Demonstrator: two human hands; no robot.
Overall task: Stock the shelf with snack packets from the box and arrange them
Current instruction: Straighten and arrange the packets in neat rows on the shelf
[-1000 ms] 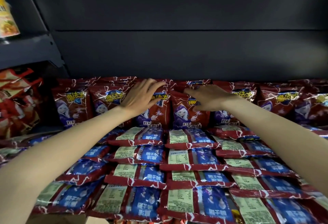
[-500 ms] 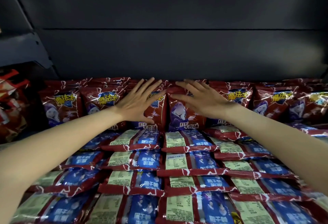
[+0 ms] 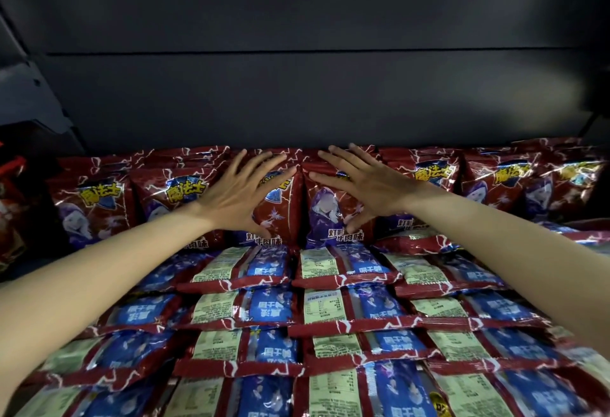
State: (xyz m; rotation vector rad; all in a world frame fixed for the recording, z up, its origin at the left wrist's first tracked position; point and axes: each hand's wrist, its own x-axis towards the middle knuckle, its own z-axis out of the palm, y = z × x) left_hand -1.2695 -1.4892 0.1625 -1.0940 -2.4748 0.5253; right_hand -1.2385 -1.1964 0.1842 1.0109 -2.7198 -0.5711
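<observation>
Snack packets fill the shelf in the head view, and both of my hands are laid flat against the upright row at the back. My left hand (image 3: 242,190) rests with its fingers (image 3: 264,162) spread and straight on one standing red packet (image 3: 277,215), the thumb low near its printed bottom edge. My right hand (image 3: 361,187) does the same on the neighbouring standing packet (image 3: 325,215), fingers splayed and released, gripping nothing. These two packets touch each other at the middle of the row, and more upright red packets (image 3: 429,182) stand to either side, leaning against the dark back panel (image 3: 303,86) of the shelf. In front of the standing row, flat packets (image 3: 343,264) lie face down in overlapping rows (green and blue backs up, red seams showing), running toward me under both forearms. At the far left edge, beyond a dark gap, some other red packaging (image 3: 11,192) shows, too blurred to read.
</observation>
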